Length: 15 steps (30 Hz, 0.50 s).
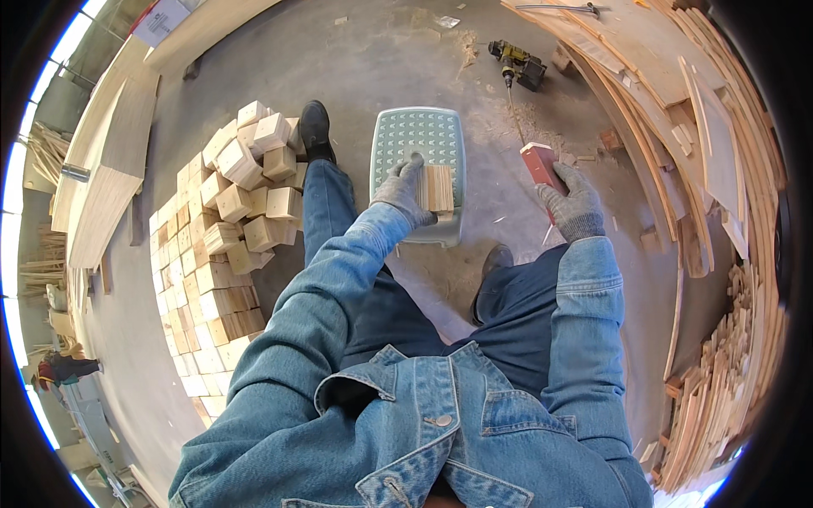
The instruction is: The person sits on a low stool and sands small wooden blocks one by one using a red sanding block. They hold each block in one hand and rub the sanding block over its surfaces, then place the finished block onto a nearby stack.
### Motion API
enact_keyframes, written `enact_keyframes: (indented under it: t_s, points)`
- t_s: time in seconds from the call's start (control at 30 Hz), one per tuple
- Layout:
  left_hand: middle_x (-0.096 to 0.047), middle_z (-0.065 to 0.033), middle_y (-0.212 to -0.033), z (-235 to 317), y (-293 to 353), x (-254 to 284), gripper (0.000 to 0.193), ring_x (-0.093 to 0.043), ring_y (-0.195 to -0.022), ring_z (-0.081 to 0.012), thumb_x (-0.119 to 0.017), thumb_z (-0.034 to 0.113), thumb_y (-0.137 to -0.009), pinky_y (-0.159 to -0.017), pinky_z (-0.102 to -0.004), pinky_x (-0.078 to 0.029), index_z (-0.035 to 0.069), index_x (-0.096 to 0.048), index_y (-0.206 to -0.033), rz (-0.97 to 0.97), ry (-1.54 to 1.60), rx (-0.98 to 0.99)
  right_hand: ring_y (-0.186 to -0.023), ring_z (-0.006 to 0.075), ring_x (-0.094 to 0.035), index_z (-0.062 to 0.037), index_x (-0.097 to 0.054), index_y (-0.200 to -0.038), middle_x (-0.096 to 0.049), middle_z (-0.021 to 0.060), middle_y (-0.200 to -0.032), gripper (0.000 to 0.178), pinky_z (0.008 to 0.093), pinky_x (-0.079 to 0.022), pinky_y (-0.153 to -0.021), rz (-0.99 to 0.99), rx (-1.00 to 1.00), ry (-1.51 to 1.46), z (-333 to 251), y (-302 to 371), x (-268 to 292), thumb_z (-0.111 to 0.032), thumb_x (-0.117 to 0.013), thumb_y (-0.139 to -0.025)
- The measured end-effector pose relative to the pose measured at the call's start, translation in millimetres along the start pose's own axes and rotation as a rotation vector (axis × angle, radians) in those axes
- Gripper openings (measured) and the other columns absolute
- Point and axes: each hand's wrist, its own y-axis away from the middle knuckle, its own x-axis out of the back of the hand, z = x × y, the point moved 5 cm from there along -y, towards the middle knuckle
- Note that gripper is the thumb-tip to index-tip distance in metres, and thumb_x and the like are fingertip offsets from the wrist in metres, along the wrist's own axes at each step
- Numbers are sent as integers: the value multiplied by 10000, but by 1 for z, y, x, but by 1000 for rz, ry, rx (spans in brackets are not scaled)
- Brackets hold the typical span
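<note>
On the pale green plastic stool (pixel 417 127), with its studded top, stands a light layered wood block (pixel 437 188). My gloved left hand (pixel 403 191) is closed on the block's left side, fingers along its edge. Off to the right, my gloved right hand (pixel 572 203) grips a dark red rectangular block (pixel 542 166) with a pale end face, held away from the stool. Its underside is hidden by my fingers. A yellow and black cordless drill (pixel 517 64) lies on the floor beyond, its long bit pointing toward the red block.
Many wood blocks (pixel 241 203) are piled left of my left leg. Stacked boards (pixel 110 161) stand farther left. Long planks and strips (pixel 720 356) line the right side. Sawdust (pixel 542 118) lies around the drill bit. A person (pixel 63 370) shows at the far left edge.
</note>
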Motion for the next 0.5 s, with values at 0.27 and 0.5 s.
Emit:
enact_keyframes:
  t_s: [0.27,0.5]
  points:
    - [-320,-250,-1599,-15,25,-25,1488,-386,-1482,-422,-1031,413,-544,-1262,-441,-371,108,-127,-1685,295,185,-93,-1305,361,-634,-25,-638,-1406,-652,208,-1405,644,419,-489,-1132,-1,93,-8,-5,-1,-17,-277,-874,-862]
    - [-416,-154,-1628,-44,10,-60,1199,-419,-1485,-358,-824,599,-747,-1271,-483,-342,70,-242,-1652,-4,1153,-63,-1279,373,-641,-21,-645,-1404,-609,212,-1452,660,419,-516,-1107,15,288,-80,-56,22,-46,-238,-884,-828]
